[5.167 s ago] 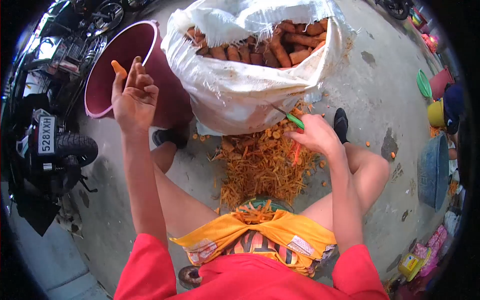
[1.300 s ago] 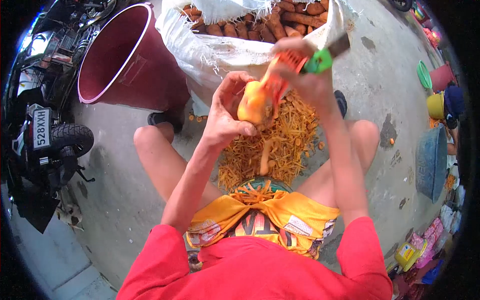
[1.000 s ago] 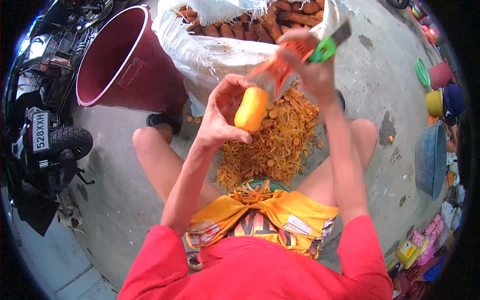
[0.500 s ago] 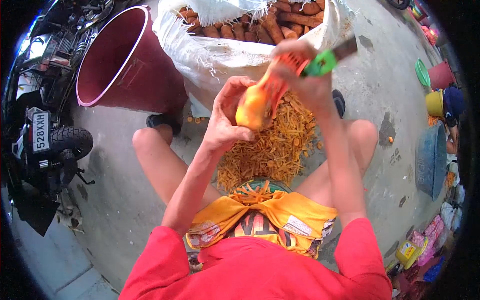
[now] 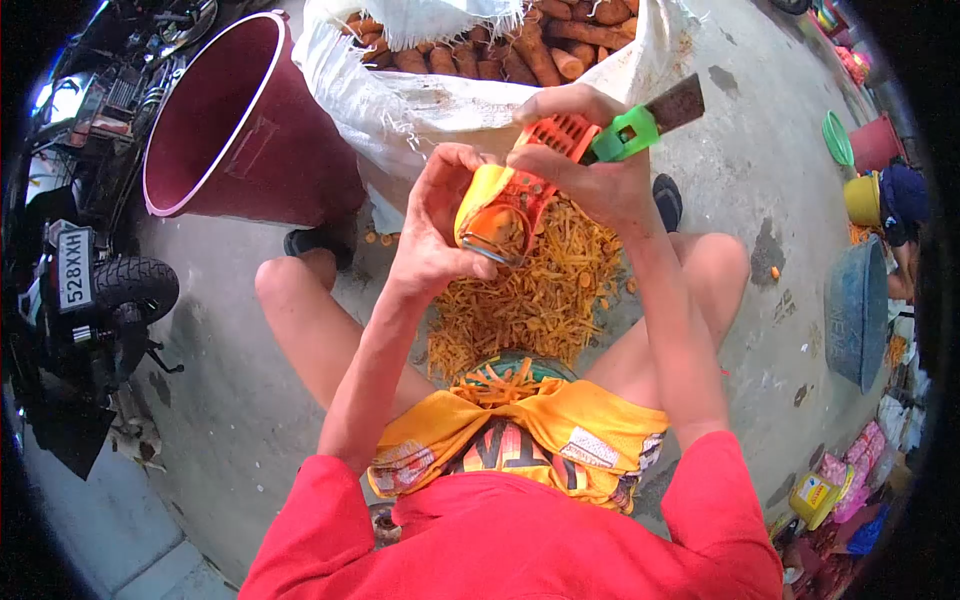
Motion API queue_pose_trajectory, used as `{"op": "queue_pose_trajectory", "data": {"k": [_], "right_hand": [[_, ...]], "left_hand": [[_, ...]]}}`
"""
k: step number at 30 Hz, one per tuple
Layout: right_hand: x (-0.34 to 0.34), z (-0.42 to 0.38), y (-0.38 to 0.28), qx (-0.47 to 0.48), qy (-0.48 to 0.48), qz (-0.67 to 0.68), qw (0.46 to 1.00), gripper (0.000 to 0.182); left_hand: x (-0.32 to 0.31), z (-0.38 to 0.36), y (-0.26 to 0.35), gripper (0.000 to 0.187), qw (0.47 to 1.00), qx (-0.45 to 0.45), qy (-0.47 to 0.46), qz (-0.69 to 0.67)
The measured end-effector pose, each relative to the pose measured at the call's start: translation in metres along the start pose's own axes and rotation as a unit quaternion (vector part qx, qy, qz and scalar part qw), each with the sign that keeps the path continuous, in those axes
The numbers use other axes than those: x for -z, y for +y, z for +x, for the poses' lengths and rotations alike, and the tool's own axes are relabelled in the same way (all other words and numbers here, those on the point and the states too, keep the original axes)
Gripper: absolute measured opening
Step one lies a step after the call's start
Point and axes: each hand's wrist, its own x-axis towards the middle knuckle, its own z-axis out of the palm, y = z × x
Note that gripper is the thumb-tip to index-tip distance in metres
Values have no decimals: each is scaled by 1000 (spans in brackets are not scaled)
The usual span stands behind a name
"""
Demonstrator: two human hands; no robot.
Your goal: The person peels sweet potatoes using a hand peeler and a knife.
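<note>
My left hand [image 5: 433, 228] is closed around a peeled carrot [image 5: 480, 195], its bright orange surface showing between thumb and fingers. In my right hand [image 5: 590, 165] is an orange peeler [image 5: 562, 137] with a slotted handle. Its looped head lies over the carrot's near end. A green clip [image 5: 627, 135] with a dark metal blade [image 5: 677, 104] sticks out to the right of that hand. Below both hands lies a heap of orange peelings [image 5: 530, 290] on the floor. More peel strips [image 5: 500, 383] rest on a green basin edge between the legs.
Ahead stands an open white sack [image 5: 440, 115] full of unpeeled carrots [image 5: 540, 55]. A large maroon bucket [image 5: 310, 150] tilts at its left, with a motorcycle [image 5: 120, 285] beyond. On the right are a blue-grey tub [image 5: 856, 315], another person's arm [image 5: 903, 270] and a yellow container [image 5: 815, 497].
The peeler has swung down and nearer, its head now over the carrot's near end. My right hand is sharper and slightly lower; the left still grips the carrot.
</note>
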Motion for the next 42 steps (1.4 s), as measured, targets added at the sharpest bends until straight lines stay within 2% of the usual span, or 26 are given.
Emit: {"op": "queue_pose_trajectory", "data": {"k": [1, 4, 5, 7, 8, 9, 11, 12, 15, 16, 17, 19, 20, 21, 23, 24, 27, 28, 31, 32, 35, 36, 37, 39, 40, 42], "right_hand": [[3, 4, 9, 0, 1, 3, 1000, 22], [27, 15, 32, -91, 101, 57, 989, 29], [27, 13, 33, -86, 102, 53, 990, 29], [9, 7, 8, 46, 44, -44, 997, 23], [2, -1, -1, -9, 9, -10, 1000, 23], [5, 4, 8, -7, 9, -7, 1000, 23], [22, 11, 34, -44, 89, -5, 995, 31], [29, 16, 28, -95, 103, 35, 989, 31], [8, 6, -1, -20, 60, -25, 998, 24], [3, 2, -12, -44, -11, 7, 999, 25], [7, 6, 0, -44, -10, 9, 999, 25], [21, 13, 27, -39, 74, -15, 996, 32], [31, 11, 29, -157, 90, 83, 980, 33], [30, 10, 25, -153, 91, 80, 981, 33], [15, 5, 7, -24, 56, -35, 998, 28], [5, 0, -8, -15, 5, -42, 999, 26], [22, 8, 25, 38, 49, -86, 994, 27], [32, 13, 26, -54, 64, 2, 996, 25], [18, 8, 15, -18, 82, 12, 996, 23], [10, 1, 4, -17, 16, 6, 1000, 23], [14, 2, 26, -19, 41, -51, 998, 23], [24, 11, 30, -61, 56, 34, 996, 24], [32, 13, 31, -65, 75, 44, 994, 23], [24, 9, 26, -10, 73, 14, 997, 21], [17, 7, 17, -8, 71, 14, 997, 21], [3, 1, 2, 15, 4, -7, 1000, 20]], "left_hand": [[1, -1, 0, 99, 1000, 6, -14, -5], [-2, -8, 7, 96, 1000, 19, 6, -5], [-4, -4, 11, 94, 1000, 17, 10, -5], [-5, 0, 14, 93, 1000, 23, 11, 5], [1, -1, 10, 93, 1000, 25, -13, 12], [7, -2, 7, 94, 999, 28, -38, 20], [9, -9, 7, 94, 998, 34, -45, 19], [1, -10, 8, 94, 999, 40, -26, 7], [-1, 1, 7, 94, 999, 34, -23, 5], [0, 0, 6, 95, 999, 35, -29, 11], [5, 0, 5, 95, 999, 36, -28, 13], [14, -3, 6, 96, 997, 12, -60, 43], [11, -5, 5, 97, 998, 11, -53, 24], [6, -5, 4, 97, 998, 9, -57, 23], [-3, -1, 1, 97, 1000, 15, 21, -8], [-1, 0, 0, 97, 1000, 13, 2, -5], [7, -6, 1, 96, 999, 39, -29, -3], [5, -6, 5, 94, 999, 37, -24, 12], [-4, -1, 9, 92, 999, 45, 1, 1], [6, 2, 1, 93, 999, 25, -23, 22], [13, 0, 3, 93, 997, 21, -68, 30], [13, 0, 4, 96, 997, 6, -59, 41], [9, -2, 4, 96, 997, 5, -60, 39], [-1, -1, 7, 99, 1000, 27, -1, 1], [-1, -1, 5, 99, 999, 34, -1, -19], [6, -1, 2, 98, 999, 26, -17, -6]]}}
